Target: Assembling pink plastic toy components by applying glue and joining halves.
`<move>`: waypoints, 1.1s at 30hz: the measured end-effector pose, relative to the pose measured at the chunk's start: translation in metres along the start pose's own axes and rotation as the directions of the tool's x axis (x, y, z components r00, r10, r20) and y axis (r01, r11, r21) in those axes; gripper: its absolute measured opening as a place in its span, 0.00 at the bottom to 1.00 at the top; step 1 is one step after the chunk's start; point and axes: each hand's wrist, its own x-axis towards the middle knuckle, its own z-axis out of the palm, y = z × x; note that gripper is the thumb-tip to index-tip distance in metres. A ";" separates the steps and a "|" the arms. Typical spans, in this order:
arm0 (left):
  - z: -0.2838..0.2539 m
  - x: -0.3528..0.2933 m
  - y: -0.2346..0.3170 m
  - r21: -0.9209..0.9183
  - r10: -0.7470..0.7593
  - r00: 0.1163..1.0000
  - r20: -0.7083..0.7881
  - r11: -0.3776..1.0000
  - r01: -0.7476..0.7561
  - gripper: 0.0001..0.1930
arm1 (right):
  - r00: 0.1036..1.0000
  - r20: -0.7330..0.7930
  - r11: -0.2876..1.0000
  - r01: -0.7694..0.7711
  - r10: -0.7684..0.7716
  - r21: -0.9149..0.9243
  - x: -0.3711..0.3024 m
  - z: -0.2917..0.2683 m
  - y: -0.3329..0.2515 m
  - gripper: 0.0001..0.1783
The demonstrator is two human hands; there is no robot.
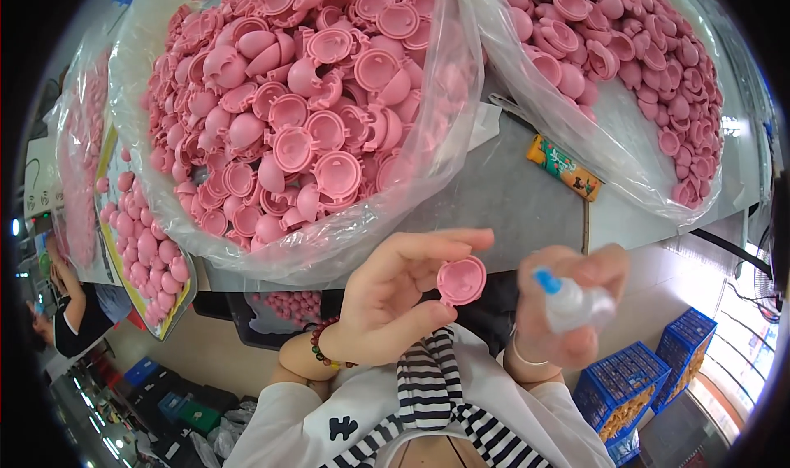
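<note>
Between the thumb and fingers of my left hand (395, 291) is a pink plastic half-shell (462, 281), its round hollow side facing up. My right hand (572, 307), blurred by motion, grips a small translucent squeeze bottle (576, 305) with a blue tip pointing toward the half-shell. Bottle and shell are apart. Just beyond my left hand lies a large clear plastic bag (411, 213) heaped with loose pink half-shells (292, 149).
A second clear bag of pink pieces (658, 97) lies at the far right. On the grey table (527, 209) rest an orange-and-green packet (564, 167) and a dark pen-like tool (512, 111). A tray of pink balls (148, 258) stands left. Blue crates (621, 377) sit on the floor; another person (78, 312) works far left.
</note>
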 end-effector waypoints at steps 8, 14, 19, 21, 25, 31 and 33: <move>0.002 -0.004 -0.005 -0.033 0.059 0.995 -0.084 0.998 -0.062 0.20 | 0.816 0.372 0.765 0.560 -0.442 -0.318 0.011 -0.006 -0.007 0.33; -0.002 -0.004 -0.005 0.037 0.084 0.995 -0.054 0.996 -0.082 0.21 | 0.837 0.235 0.721 0.546 -0.495 -0.426 0.008 0.004 -0.005 0.31; -0.002 -0.003 -0.004 0.038 0.080 0.995 -0.057 0.996 -0.078 0.21 | 0.844 0.250 0.730 0.536 -0.474 -0.423 0.008 0.003 -0.004 0.30; -0.002 -0.002 -0.004 0.056 0.074 0.996 -0.055 0.996 -0.071 0.21 | 0.835 0.277 0.724 0.550 -0.475 -0.417 0.007 -0.001 -0.005 0.33; 0.000 -0.003 -0.003 0.052 0.072 0.996 -0.061 0.996 -0.069 0.21 | 0.829 0.213 0.721 0.556 -0.517 -0.413 0.008 0.004 -0.002 0.30; -0.001 -0.003 -0.003 0.069 0.082 0.994 -0.069 0.995 -0.077 0.21 | 0.832 0.318 0.719 0.554 -0.455 -0.420 0.006 -0.004 -0.004 0.37; -0.001 -0.003 -0.003 0.077 0.083 0.994 -0.069 0.994 -0.078 0.21 | 0.824 0.298 0.708 0.566 -0.481 -0.422 0.008 -0.004 -0.001 0.37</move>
